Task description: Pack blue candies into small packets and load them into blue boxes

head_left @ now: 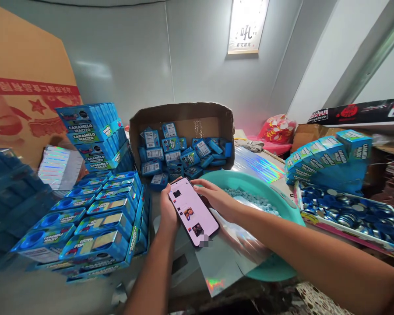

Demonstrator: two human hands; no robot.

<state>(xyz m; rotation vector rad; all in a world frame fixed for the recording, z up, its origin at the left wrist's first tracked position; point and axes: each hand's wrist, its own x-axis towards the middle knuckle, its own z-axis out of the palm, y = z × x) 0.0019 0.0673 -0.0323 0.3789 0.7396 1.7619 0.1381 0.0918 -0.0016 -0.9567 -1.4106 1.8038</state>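
A smartphone with a lit screen is held upright at a slant in the middle of the head view. The screen shows a pale page with several small pictures. My left hand grips its left edge, with the fingers behind it mostly hidden. At the upper right edge, my right hand touches the phone with its fingers curled around the side. Beneath and to the right lie a turquoise basin of small pale blue pieces and a shiny holographic sheet.
Behind the phone, a cardboard box holds several loose blue boxes. Blue candy boxes are stacked at left, and more blue cartons stand at right. A tray of blue and silver round caps sits below them.
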